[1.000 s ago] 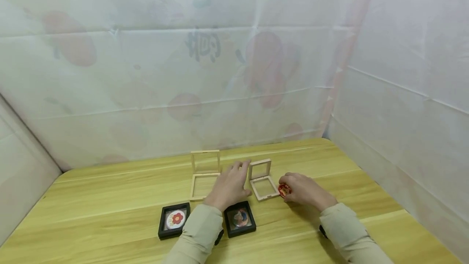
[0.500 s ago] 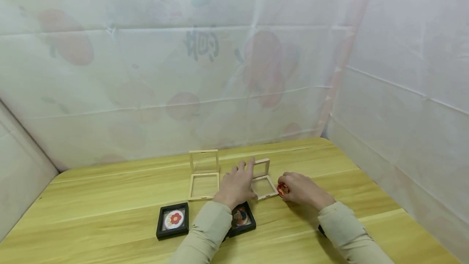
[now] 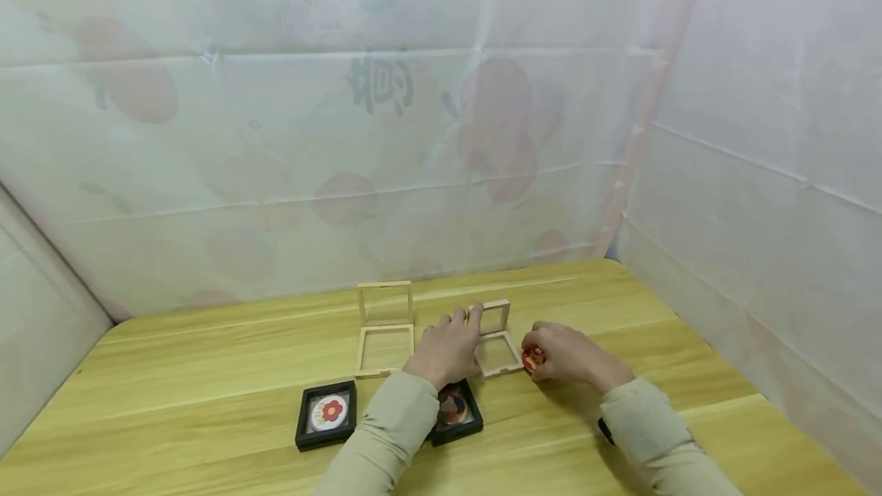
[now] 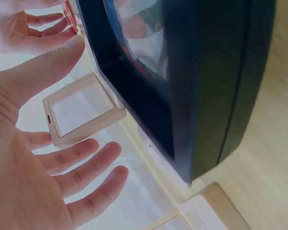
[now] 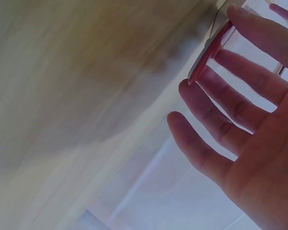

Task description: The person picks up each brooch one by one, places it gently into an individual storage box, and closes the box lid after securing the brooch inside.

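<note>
My right hand [image 3: 568,357] pinches a round red badge [image 3: 532,360] by its rim, low at the right of the smaller pale wooden display frame [image 3: 514,350]. In the right wrist view the badge [image 5: 212,53] appears edge-on between thumb and fingertips, its back greyish. That small frame stands unfolded, base flat and lid [image 4: 50,108] raised. My left hand [image 3: 446,349] reaches over its left side, index fingertip at the lid and thumb by the base, fingers spread and loosely bent. Beneath the left wrist lies a black display frame [image 3: 458,436] with a dark, colourful round badge inside, partly covered by the sleeve.
A larger wooden frame [image 3: 360,350], also unfolded, stands left of my left hand. Further left and nearer lies another black frame [image 3: 303,423] holding a white badge with a red flower [image 3: 329,411]. Pale cloth walls [image 3: 276,136] enclose the wooden table [image 3: 172,404].
My left hand has moved right, from beside the small wooden frame to its lid and base. The right hand keeps its grip on the red badge at nearly the same spot.
</note>
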A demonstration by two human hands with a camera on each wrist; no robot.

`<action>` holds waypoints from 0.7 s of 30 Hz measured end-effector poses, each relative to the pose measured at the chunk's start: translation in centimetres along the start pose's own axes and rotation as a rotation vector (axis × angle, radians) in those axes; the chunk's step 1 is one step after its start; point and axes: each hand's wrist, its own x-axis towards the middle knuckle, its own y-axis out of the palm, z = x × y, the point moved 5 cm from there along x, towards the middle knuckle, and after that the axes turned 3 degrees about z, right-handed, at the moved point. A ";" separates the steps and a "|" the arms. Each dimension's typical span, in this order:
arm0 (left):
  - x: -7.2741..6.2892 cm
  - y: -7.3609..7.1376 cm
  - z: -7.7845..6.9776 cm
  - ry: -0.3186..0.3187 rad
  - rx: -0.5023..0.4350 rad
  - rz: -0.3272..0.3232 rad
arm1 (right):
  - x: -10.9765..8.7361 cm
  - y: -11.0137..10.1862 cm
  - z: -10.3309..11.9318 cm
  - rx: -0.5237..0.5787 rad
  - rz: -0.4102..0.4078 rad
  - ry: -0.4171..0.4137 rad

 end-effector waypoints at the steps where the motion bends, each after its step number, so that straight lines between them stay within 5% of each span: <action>1: 0.0 0.0 0.0 0.003 0.006 0.006 | 0.0 0.1 0.1 0.011 0.010 -0.002; 11: 0.1 0.8 0.2 0.008 -0.045 0.027 | 0.1 -0.1 0.3 0.005 -0.066 0.031; 21: -0.1 1.1 0.7 0.036 -0.074 0.020 | 0.8 -0.7 1.0 -0.004 -0.189 -0.045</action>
